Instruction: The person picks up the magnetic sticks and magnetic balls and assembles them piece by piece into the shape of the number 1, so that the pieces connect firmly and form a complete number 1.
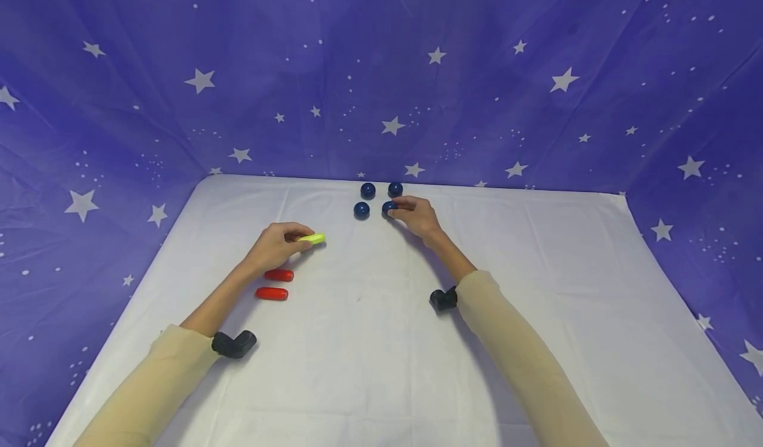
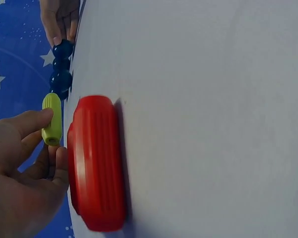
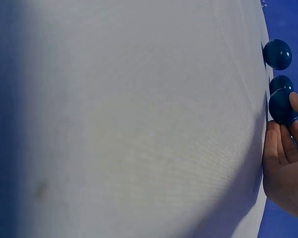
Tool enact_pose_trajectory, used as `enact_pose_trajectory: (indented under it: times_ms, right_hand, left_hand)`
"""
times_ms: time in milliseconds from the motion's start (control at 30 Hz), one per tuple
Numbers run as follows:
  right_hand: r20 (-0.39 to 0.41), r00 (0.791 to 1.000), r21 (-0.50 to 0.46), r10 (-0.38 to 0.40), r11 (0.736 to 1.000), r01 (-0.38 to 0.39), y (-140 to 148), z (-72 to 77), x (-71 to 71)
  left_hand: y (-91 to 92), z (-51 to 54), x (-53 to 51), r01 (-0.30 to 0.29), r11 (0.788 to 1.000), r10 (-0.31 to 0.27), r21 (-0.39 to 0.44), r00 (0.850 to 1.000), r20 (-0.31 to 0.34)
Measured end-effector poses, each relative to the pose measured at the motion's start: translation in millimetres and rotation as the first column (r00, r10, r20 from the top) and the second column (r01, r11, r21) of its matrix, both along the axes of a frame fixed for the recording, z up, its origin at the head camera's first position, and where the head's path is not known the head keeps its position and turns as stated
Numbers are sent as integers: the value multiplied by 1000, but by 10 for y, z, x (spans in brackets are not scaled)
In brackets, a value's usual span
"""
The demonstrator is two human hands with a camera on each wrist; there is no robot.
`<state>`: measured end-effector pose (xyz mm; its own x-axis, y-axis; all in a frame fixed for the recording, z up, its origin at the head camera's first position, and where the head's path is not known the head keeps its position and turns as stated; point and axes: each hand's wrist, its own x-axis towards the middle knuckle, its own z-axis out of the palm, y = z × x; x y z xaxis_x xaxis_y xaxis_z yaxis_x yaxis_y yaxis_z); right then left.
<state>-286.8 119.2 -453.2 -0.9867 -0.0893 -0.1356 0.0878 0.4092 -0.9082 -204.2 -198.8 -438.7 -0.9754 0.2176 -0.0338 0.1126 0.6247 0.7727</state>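
Observation:
My left hand [image 1: 276, 247] pinches a yellow-green ribbed piece [image 1: 316, 238] between thumb and fingers, low over the white cloth; the left wrist view shows the same piece [image 2: 51, 119] upright in the picture. Two red pieces [image 1: 279, 275] [image 1: 271, 294] lie just below that hand. At the back, my right hand [image 1: 417, 218] holds a dark blue ball [image 1: 389, 208] with thumb and fingers. Three more blue balls [image 1: 361, 210] [image 1: 367, 191] [image 1: 395, 189] rest close by. In the right wrist view the thumb touches the held ball [image 3: 282, 106], and the fingers lie against its far side.
A white cloth [image 1: 357, 341] covers the table. Blue star-patterned fabric [image 1: 334, 89] stands behind it and along both sides. Black wrist-worn devices [image 1: 234, 345] [image 1: 444, 300] sit at both sleeve cuffs, near the cloth.

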Motion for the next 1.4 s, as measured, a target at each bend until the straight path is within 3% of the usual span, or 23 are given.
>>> enact_pose_trajectory:
  times_ms: [300,600,1400]
  right_hand:
    - [2,1000,3,15,1000,-15,27,12,43]
    - [-2,1000,-46,25,999,-25,21,20,90]
    - [-1,997,-53,71,996,-71,-6,-11,173]
  left_hand:
    - [208,-49,-30,-5,999,6,50,1000,-25]
    - [370,-119,-69,-2,999,5,36,998,-64]
    - [692,-147,-112,-36,996,44,78,994,-103]
